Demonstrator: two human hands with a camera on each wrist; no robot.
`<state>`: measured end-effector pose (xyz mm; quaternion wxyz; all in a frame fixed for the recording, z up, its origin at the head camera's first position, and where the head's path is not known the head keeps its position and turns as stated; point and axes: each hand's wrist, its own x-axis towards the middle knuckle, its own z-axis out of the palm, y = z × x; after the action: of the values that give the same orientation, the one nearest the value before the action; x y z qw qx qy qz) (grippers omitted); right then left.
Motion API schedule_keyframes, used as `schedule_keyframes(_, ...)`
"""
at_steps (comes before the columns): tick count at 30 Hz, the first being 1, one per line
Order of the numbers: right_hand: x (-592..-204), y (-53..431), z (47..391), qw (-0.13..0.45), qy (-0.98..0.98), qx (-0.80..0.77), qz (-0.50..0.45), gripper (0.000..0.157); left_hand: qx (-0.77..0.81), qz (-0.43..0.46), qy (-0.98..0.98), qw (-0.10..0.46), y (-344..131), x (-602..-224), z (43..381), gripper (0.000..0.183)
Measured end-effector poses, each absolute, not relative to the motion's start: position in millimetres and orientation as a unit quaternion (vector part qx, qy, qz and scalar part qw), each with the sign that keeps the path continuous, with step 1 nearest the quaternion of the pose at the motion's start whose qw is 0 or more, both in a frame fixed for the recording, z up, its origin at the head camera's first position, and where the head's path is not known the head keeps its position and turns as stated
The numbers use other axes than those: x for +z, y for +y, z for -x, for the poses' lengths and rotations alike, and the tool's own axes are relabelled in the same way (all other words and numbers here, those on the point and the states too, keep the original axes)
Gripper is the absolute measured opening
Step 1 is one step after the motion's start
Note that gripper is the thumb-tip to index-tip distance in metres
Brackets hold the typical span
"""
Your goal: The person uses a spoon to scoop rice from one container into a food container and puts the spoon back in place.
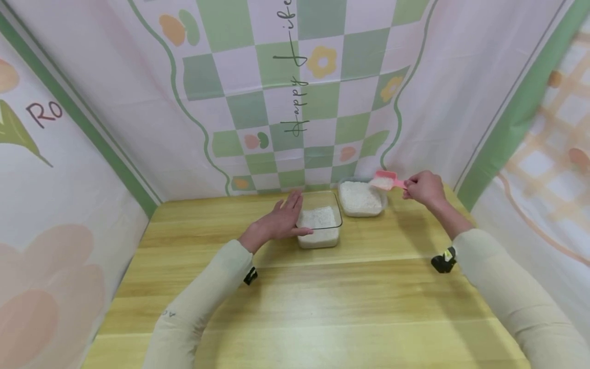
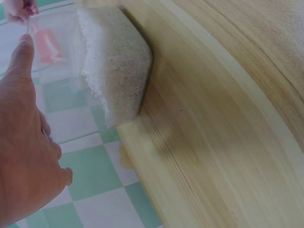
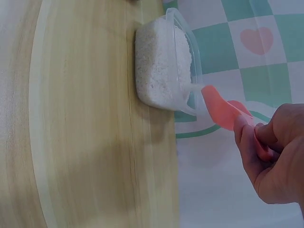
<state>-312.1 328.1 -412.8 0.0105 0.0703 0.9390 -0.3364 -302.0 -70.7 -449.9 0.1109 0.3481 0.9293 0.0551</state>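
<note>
A clear square container (image 1: 319, 243) with white grains that look like rice stands at the table's back middle. My left hand (image 1: 285, 218) rests against its left side, fingers straight and thumb spread along the near side. To its right and slightly farther back is a second clear tub (image 3: 156, 66), filled higher with the same grains. By its handle, my right hand (image 1: 425, 188) grips a small pink scoop (image 1: 387, 180) over that tub's right rim. White grains lie in the scoop. From its tilted lip, in the right wrist view, some grains spill toward the tub.
Both containers stand on a wooden table (image 1: 286, 307) near its back edge. Right behind them hangs a green-and-white checked curtain (image 1: 318, 107), with printed cloth walls on both sides. A small black device (image 1: 444, 260) is strapped under the right sleeve.
</note>
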Motion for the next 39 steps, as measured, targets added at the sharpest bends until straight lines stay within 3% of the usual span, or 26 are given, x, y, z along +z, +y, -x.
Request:
schedule_keyframes(16,-412,331,301,-0.02,0.963,-0.267,-0.029,0.027,0.07,-0.35,0.927,0.119,-72,-448,301,0.106)
schedule_keyframes(29,-408,328,288,-0.011,0.97,-0.244,0.004,0.028,0.068,-0.351,0.926,0.12,-70,-448,302,0.106)
schedule_keyframes(39,-405,322,282,-0.069,0.985,-0.135,0.08,0.019,0.059,-0.353,0.927,0.111,-70,-451,303,0.106)
